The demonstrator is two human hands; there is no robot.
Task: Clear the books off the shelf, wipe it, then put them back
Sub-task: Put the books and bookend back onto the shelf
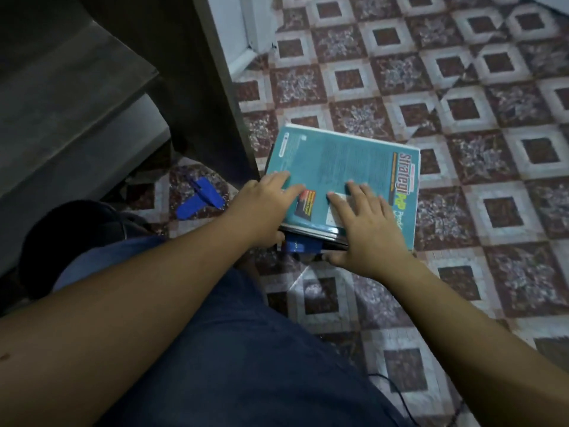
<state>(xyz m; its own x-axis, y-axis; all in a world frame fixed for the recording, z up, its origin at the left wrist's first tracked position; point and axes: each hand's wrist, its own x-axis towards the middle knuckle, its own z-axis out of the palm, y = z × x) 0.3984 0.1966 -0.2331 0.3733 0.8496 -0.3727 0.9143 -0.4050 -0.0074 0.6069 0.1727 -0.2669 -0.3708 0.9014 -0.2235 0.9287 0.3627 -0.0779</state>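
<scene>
A stack of books lies on the patterned floor just right of the shelf unit. Its top book is teal (341, 167), printed "Strategi", and a blue book edge (297, 246) shows beneath at the near side. My left hand (264, 204) holds the stack's near left corner, fingers on the cover and thumb hidden below. At the near edge my right hand (366, 223) lays its fingers flat on the cover, its thumb tucked under the stack. The dark shelf unit (212, 97) stands at the left, and its grey boards (70, 87) show no books.
A blue plastic object (200, 198) lies on the floor under the shelf's corner. A thin dark cable (397, 392) runs across the tiles at lower right. A white door frame (246, 35) stands behind the shelf. My knee in dark blue cloth (246, 349) fills the foreground.
</scene>
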